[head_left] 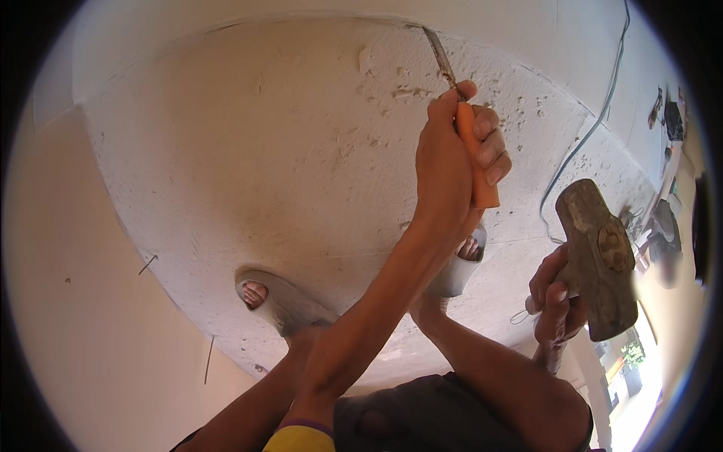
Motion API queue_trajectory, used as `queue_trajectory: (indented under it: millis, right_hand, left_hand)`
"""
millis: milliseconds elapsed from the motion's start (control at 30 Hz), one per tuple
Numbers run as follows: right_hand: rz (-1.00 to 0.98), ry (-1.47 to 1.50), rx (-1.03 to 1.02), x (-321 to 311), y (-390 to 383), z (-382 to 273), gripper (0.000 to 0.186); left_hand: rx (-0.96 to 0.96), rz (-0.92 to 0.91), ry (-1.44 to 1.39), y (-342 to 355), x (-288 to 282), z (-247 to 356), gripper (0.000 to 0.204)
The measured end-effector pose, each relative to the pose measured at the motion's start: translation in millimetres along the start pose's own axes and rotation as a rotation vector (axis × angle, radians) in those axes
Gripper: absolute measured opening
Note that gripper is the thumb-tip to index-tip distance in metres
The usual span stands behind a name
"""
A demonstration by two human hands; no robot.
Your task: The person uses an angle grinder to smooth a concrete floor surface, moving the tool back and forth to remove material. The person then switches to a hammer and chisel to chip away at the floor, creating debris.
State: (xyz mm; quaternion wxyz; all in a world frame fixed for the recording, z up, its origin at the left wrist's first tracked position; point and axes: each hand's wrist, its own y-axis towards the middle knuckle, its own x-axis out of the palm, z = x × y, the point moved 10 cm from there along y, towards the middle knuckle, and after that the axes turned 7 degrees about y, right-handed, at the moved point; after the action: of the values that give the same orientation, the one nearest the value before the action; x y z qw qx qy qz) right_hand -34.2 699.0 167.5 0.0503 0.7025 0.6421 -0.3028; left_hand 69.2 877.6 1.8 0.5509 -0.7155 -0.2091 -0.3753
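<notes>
My left hand (444,162) is wrapped round the orange handle of a chisel (486,194). The chisel's worn, stained metal blade points away from me, its tip at the seam where the pale floor (226,151) meets the wall (316,11). Lower on the right, my right hand (553,301) grips a club hammer (599,264) by its handle. The heavy, worn hammer head is raised close to the camera, apart from the chisel, and most of its handle is hidden.
Crumbs and chips (407,92) lie around the blade. A grey cable (580,147) runs down the right side. Thin metal rods (208,360) stick out along the left edge. My feet in grey slides (282,301) are below; dark items (666,222) stand at the far right.
</notes>
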Motion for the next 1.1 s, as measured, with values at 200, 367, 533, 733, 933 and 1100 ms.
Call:
queue_trajectory:
  millis: [200, 367, 533, 733, 933, 1100]
  right_hand:
    - [-0.112, -0.039, -0.165, 6, 23, -17, 0.068]
    - [-0.286, -0.041, -0.32, 37, 36, -21, 0.075]
    - [-0.345, -0.186, -0.307, 60, 43, -32, 0.083]
    - [-0.5, -0.232, -0.297, 78, 64, -53, 0.075]
    - [-0.43, -0.189, -0.091, 46, 35, 14, 0.062]
    - [-0.428, -0.014, 0.168, 36, 20, 33, 0.057]
  left_hand:
    - [-0.024, -0.038, -0.123, 20, -3, 1, 0.017]
    - [-0.005, 0.001, -0.256, 17, 8, 4, 0.015]
    - [0.001, 0.04, -0.437, 27, 41, -10, 0.014]
    - [0.155, 0.075, -0.34, 25, 39, 11, 0.009]
    - [0.12, 0.122, -0.281, 35, 53, -1, 0.01]
    - [0.154, 0.056, -0.287, 32, 40, -2, 0.006]
